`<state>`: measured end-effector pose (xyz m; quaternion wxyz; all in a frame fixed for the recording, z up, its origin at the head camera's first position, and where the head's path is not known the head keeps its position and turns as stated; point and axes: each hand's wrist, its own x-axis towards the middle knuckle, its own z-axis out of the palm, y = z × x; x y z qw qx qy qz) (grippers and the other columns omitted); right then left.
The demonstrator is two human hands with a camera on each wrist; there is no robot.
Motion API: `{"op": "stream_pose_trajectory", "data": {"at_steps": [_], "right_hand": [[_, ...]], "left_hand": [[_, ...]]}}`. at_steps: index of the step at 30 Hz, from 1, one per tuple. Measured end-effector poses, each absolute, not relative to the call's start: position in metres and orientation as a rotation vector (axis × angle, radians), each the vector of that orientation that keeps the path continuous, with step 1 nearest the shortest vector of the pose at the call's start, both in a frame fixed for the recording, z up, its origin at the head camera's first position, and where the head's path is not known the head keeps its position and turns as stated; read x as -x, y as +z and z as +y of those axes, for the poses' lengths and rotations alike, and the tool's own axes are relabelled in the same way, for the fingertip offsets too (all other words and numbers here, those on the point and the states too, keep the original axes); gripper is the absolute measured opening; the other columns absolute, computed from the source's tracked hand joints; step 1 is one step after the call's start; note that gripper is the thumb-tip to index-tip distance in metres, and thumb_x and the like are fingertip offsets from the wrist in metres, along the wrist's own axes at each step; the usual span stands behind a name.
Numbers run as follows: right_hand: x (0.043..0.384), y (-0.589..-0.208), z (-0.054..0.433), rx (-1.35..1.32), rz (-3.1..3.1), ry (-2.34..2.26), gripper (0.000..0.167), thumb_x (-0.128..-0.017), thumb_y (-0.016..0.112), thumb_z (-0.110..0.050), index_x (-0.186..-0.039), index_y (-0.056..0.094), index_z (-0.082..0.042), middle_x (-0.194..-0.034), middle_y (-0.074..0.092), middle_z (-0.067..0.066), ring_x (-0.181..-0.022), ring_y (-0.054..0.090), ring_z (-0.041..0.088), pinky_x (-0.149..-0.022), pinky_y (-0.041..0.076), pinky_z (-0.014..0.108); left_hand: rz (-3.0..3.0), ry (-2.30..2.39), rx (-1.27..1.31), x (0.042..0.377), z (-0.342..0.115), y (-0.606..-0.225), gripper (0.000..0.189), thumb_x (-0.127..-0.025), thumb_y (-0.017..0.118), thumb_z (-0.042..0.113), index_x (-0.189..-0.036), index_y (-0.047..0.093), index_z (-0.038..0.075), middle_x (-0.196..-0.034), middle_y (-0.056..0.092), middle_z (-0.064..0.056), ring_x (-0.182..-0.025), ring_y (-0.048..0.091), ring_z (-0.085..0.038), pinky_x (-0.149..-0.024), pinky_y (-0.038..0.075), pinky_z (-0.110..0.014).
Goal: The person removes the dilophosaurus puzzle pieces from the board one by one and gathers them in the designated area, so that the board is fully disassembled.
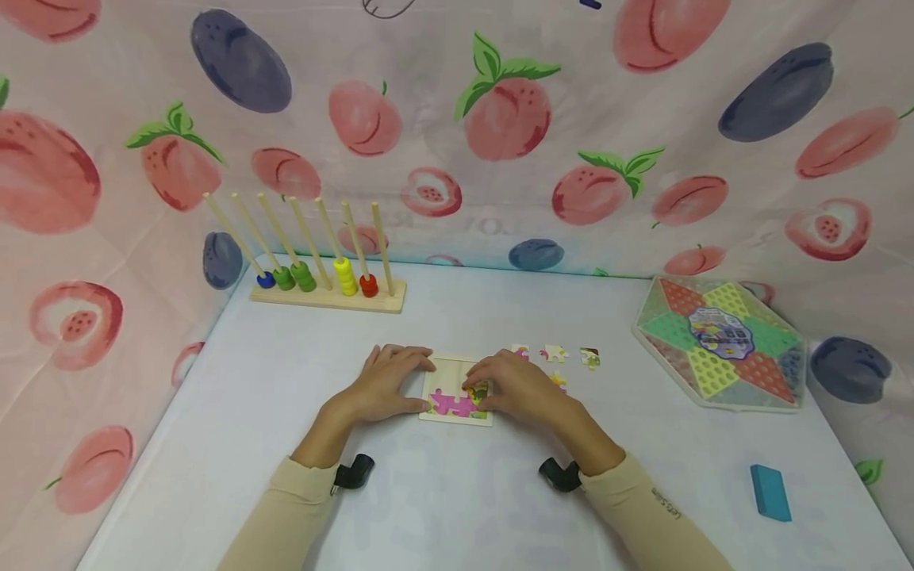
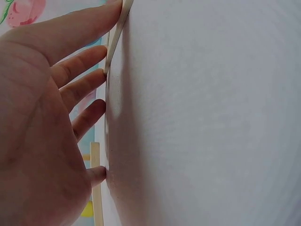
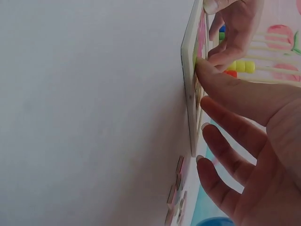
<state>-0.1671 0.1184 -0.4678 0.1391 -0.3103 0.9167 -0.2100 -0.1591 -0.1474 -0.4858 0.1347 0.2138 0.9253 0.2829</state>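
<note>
A shallow wooden puzzle tray [image 1: 448, 369] lies on the table between my hands, with pink puzzle pieces [image 1: 451, 404] fitted along its near part. My left hand [image 1: 385, 385] rests at the tray's left side, its thumb and fingertips touching the edge with the fingers fairly straight. On the right, my right hand [image 1: 524, 388] pinches a green and yellow puzzle piece [image 1: 478, 392] between thumb and index finger, down at the tray's right part. The other right fingers spread along the tray's edge [image 3: 189, 94] in the right wrist view. My hand partly hides that piece.
Several loose puzzle pieces [image 1: 554, 354] lie right of the tray, one partly behind my right hand. At the back left stands a wooden peg rack [image 1: 328, 298] with coloured beads. A hexagonal star-patterned game board [image 1: 721, 341] lies at right, with a blue block [image 1: 771, 492] nearer.
</note>
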Motion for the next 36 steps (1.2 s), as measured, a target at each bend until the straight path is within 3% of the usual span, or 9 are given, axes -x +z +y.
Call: {"op": "stream_pose_trajectory", "data": {"at_steps": [12,24,36], "right_hand": [[0.1669,-0.4673,0.1115,0.832,2.647,-0.675,0.022,-0.082,0.085,-0.017,-0.104,0.082,-0.019,-0.114,0.076,-0.003,-0.111,0.064,0.019,-0.098,0.055,0.039],[0.1684,-0.4688,0.108,0.773,2.633,-0.722,0.01,-0.085,0.083,-0.017,-0.094,0.081,-0.02,-0.11,0.073,-0.003,-0.109,0.064,0.018,-0.101,0.055,0.039],[0.1678,-0.4713,0.1096,0.785,2.638,-0.766,0.012,-0.085,0.082,-0.016,-0.097,0.08,-0.018,-0.106,0.068,-0.005,-0.1,0.062,0.013,-0.091,0.056,0.032]], "left_hand": [[2.679,0.816,-0.609,0.1593,-0.1478,-0.4849,0.053,-0.084,0.083,0.033,-0.131,0.063,0.021,-0.159,0.048,0.0,-0.147,0.036,-0.03,-0.124,0.006,-0.073],[2.669,0.828,-0.603,0.1599,-0.1472,-0.4842,0.053,-0.084,0.083,0.033,-0.131,0.062,0.021,-0.158,0.048,0.0,-0.147,0.036,-0.03,-0.125,0.005,-0.072],[2.671,0.841,-0.61,0.1593,-0.1468,-0.4845,0.052,-0.084,0.083,0.032,-0.13,0.063,0.02,-0.158,0.049,-0.001,-0.146,0.037,-0.03,-0.124,0.005,-0.073]]}}
